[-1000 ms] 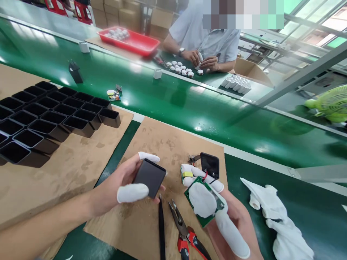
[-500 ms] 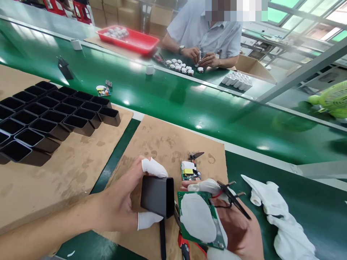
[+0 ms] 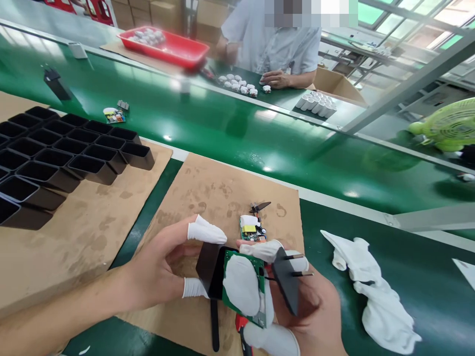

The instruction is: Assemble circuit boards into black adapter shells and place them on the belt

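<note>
Grasping a black plastic charger housing (image 3: pixel 208 264) in the left hand (image 3: pixel 163 277), between thumb and fingers, with white finger cots (image 3: pixel 206 232) over the tips and the open mouth turned rightward. Holding a white-padded green circuit board (image 3: pixel 242 286) in the right hand (image 3: pixel 315 306), pinched from above and below by cotted digits, with a black two-pin plug plate (image 3: pixel 285 284) against the same hand and a short dark wire (image 3: pixel 269 279) between board and plate. Presenting the board's left edge at the housing mouth; cannot tell from this angle whether inside or merely overlapping. Working above a brown cardboard sheet (image 3: pixel 208 188), with a slim black rod (image 3: pixel 214 326) just below the housing and a red-and-black tool handle (image 3: pixel 241 324) partly hidden behind the board and right hand. Just beyond the right hand, a second, yellow-marked circuit board (image 3: pixel 252 228), near a dark plug piece (image 3: pixel 260 206). To the left, on another cardboard mat (image 3: pixel 122 202), rows of open black housings (image 3: pixel 94 173). To the right, on the green tabletop (image 3: pixel 426 277), some crumpled white cloth (image 3: pixel 386 311). Farther off, on a glossy green conveyor belt (image 3: pixel 218 123), a black plug-in adapter (image 3: pixel 57 83) and a small loose circuit board (image 3: pixel 114 115). On the far side, a co-worker (image 3: pixel 274 49), with a hand (image 3: pixel 276 79) near a cluster of small white-topped parts (image 3: pixel 236 87), between a red tray (image 3: pixel 185 52) of white pieces (image 3: pixel 146 37) and a bundle of white tubes (image 3: pixel 317 105).
</note>
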`<state>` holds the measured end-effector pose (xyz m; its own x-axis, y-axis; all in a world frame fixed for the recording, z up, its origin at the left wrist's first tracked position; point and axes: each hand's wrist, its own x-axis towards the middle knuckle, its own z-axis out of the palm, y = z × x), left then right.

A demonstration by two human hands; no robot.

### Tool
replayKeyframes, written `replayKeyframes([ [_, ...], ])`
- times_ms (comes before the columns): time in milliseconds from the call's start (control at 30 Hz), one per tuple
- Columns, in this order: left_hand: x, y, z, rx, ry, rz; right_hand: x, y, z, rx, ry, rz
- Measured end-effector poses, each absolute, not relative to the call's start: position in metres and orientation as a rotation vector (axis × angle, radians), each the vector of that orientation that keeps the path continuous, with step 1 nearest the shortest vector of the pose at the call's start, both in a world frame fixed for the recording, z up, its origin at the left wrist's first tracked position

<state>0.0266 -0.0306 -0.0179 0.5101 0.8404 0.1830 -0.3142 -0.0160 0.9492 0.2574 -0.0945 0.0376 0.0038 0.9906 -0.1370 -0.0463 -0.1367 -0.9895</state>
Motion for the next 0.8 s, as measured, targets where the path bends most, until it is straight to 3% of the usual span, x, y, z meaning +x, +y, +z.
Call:
replayKeyframes([
  [800, 0.0291, -0.0297, -0.0171, 1.376, 0.542, 1.031, 0.2532, -0.0929, 0.0335, -1.201, -1.224, 1.272],
])
